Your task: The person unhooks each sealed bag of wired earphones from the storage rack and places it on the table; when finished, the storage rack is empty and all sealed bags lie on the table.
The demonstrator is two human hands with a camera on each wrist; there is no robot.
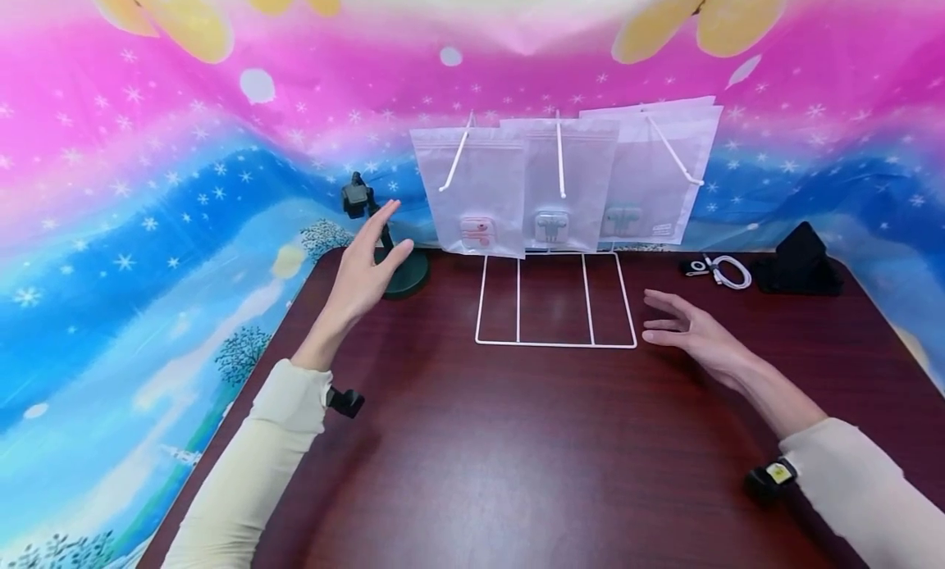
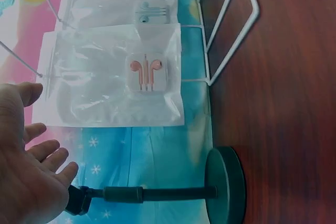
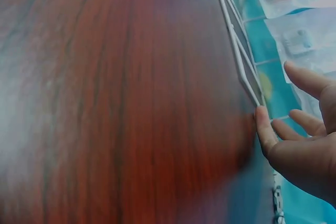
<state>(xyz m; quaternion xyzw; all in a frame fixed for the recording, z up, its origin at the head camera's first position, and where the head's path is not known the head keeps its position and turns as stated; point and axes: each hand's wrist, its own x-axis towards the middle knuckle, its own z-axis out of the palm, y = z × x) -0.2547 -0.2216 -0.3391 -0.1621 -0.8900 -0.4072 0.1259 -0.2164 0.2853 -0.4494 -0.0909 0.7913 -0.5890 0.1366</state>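
My left hand (image 1: 363, 266) is raised with straight fingers left of a white wire rack (image 1: 555, 345), holding nothing. Nearest to it hangs a frosted zip bag (image 1: 472, 171) with pink wired earphones (image 2: 146, 72) in a clear case. A middle bag (image 1: 577, 163) holds pale earphones (image 1: 551, 226); at the right, overlapping bags (image 1: 657, 159) show greenish earphones (image 1: 622, 220). The bags hang from white hooks (image 1: 560, 159). My right hand (image 1: 697, 335), fingers relaxed and apart, hovers by the rack's right front corner and grips nothing. In the right wrist view, a fingertip overlaps the rack's outline; contact cannot be told.
A dark green stand (image 1: 406, 275) with a round base is behind my left hand. At the back right lie a coiled white cable (image 1: 731, 272) and a black folding holder (image 1: 799, 266). The brown wooden table (image 1: 502, 454) ends against a printed cloth backdrop (image 1: 221, 167).
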